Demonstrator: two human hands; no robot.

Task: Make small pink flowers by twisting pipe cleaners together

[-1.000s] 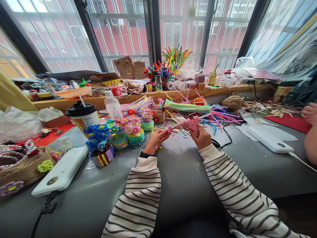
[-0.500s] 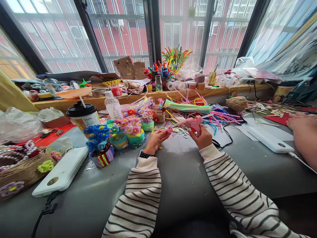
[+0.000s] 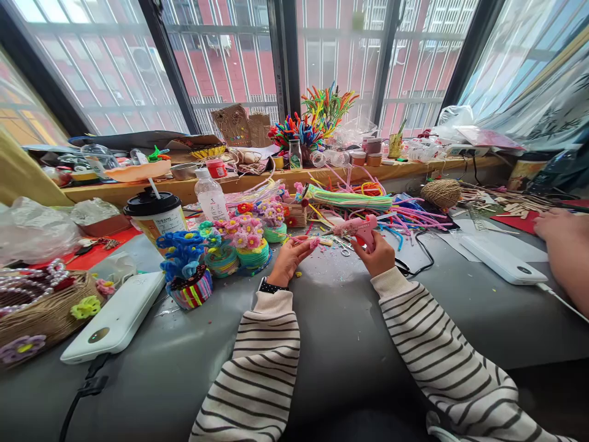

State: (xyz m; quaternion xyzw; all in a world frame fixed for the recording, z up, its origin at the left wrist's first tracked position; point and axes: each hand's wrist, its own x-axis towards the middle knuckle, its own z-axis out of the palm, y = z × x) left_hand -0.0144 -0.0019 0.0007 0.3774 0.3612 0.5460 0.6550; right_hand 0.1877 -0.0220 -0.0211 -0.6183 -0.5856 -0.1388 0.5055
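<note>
My left hand (image 3: 291,259) pinches a small pink pipe-cleaner flower (image 3: 313,243) between its fingertips. A pink hot glue gun (image 3: 361,229) is gripped by its handle in my right hand (image 3: 378,253). The gun's nozzle points left, close above the flower; whether they touch I cannot tell. Scissors (image 3: 344,246) lie on the table behind the two hands. Left of my left hand stand pots of pipe-cleaner flowers, pink ones (image 3: 247,233) in a coiled pot and blue ones (image 3: 183,255) in a striped pot.
Loose pipe cleaners (image 3: 405,215) and a twine ball (image 3: 440,193) lie toward the windowsill. A lidded cup (image 3: 156,215) and a bottle (image 3: 210,195) stand at left. White power banks lie left (image 3: 115,316) and right (image 3: 501,259). Another person's hand (image 3: 561,230) rests at far right.
The pink flower in my left hand has turned and tilted lower. The glue gun has shifted very slightly; my right hand still holds it.
</note>
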